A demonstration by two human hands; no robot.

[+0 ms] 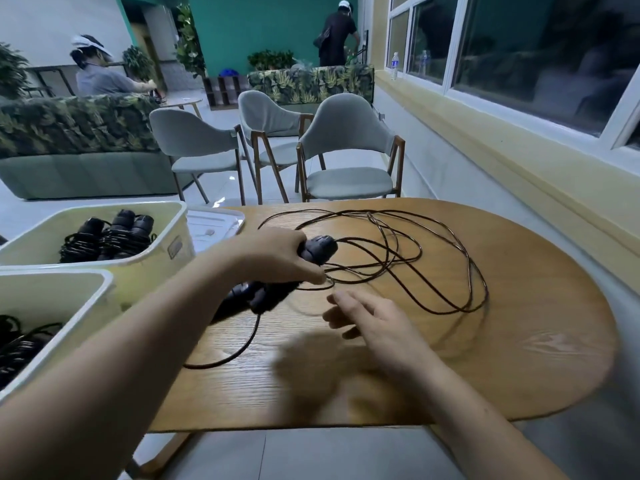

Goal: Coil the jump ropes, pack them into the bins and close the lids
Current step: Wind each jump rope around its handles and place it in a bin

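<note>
A black jump rope cord (433,271) lies in loose loops across the wooden table (519,341). My left hand (277,254) grips the rope's black handles (317,249), whose lower ends (256,296) stick out below my palm. My right hand (377,320) hovers just right of them, fingers relaxed and blurred, holding nothing. One strand (239,348) curves down toward the table's near edge. Two pale bins stand at the left: the far bin (166,223) holds coiled black ropes (110,233), and the near bin (69,306) holds more coiled ropes (20,341).
A white lid (214,225) lies flat behind the far bin. Three grey chairs (343,154) stand beyond the table. A wall with windows runs along the right. Two people are busy farther back in the room.
</note>
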